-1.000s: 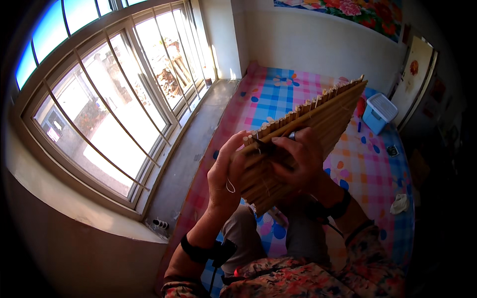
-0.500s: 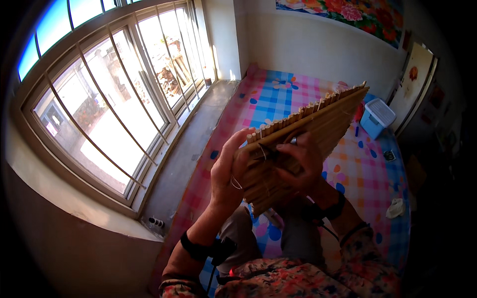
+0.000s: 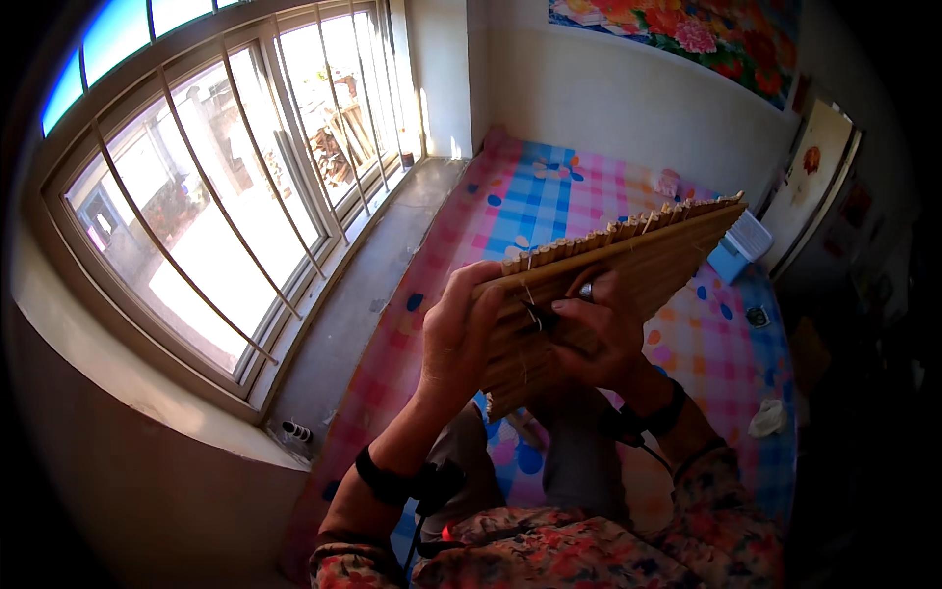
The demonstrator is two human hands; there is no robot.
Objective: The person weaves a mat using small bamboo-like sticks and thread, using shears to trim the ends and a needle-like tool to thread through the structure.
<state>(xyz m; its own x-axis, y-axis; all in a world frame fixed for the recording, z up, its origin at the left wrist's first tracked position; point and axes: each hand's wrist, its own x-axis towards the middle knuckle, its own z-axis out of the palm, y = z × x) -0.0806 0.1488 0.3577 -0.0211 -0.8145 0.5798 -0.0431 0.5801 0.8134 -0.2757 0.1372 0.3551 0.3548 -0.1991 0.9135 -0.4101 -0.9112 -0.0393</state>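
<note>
A tapering panel of thin straw-coloured stalks (image 3: 667, 245), bound side by side with light thread, is held up over my lap, tilted, its cut ends along the top edge. My left hand (image 3: 451, 339) is closed round its left end. My right hand (image 3: 599, 324), a silver ring on one finger, is bent against the panel's face, its thumb and fingers closed on a small dark object (image 3: 538, 316) that I cannot make out, beside a thread binding. The panel hides some of my fingertips.
A pink and blue checked bed cover (image 3: 726, 353) surrounds my legs. A blue lidded box (image 3: 744, 245) and a crumpled white cloth (image 3: 768, 418) lie on the right. A barred window (image 3: 196, 226) and concrete sill (image 3: 343, 334) run along the left; a flowered picture (image 3: 687, 39) hangs ahead.
The panel has tilted flatter, its far end moving down and to the right. Both hands have shifted slightly right with it, still closed.
</note>
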